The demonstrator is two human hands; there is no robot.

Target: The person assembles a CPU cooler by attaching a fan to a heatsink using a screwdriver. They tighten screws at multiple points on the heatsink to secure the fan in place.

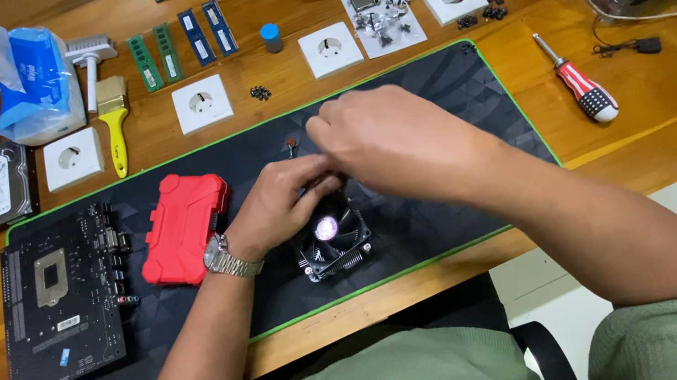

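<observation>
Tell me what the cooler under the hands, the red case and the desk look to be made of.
Cooler: probably bare metal fins, thin, silvery and glinting, around a black, likely plastic fan. Red case: seems moulded plastic, matte, with ribbed edges. Desk: looks like varnished wood, with visible grain and a soft sheen.

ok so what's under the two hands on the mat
A black cpu cooler fan sits on the black mat below the left hand and right hand. Its lower fins and shiny hub show; its top edge and anything between the fingers are covered.
</observation>
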